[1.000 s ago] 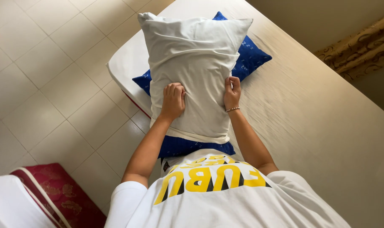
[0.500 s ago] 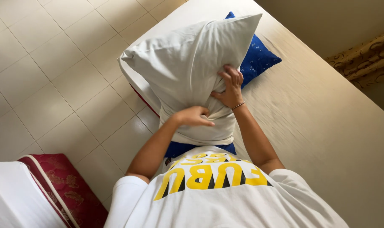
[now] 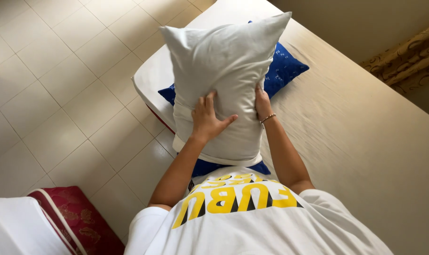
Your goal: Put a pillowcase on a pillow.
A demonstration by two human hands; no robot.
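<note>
The person is holding a plump white fabric pillow in a smooth pale case (image 3: pixel 224 85) upright over the near corner of the cream-sheeted bed (image 3: pixel 356 141), its lower edge hanging just above a dark blue patterned cushion (image 3: pixel 283 71) lying on that bed. It is looking light and very soft: the filling is denting under the palms, and the case is looking a little slick, so the sides of the lower half seem the sensible place to take it, with spread fingers rather than a pinch. The left hand (image 3: pixel 208 119) is pressing flat against the near face of the pillow, fingers splayed wide and thumb out, not curled round anything. The right hand (image 3: pixel 262 101) is cupping the pillow's right edge, fingers tucking behind it, a thin bracelet at the wrist. Off the bed, beside the tiled floor (image 3: pixel 58 94), a red patterned mattress edge (image 3: pixel 77 219) is showing.
</note>
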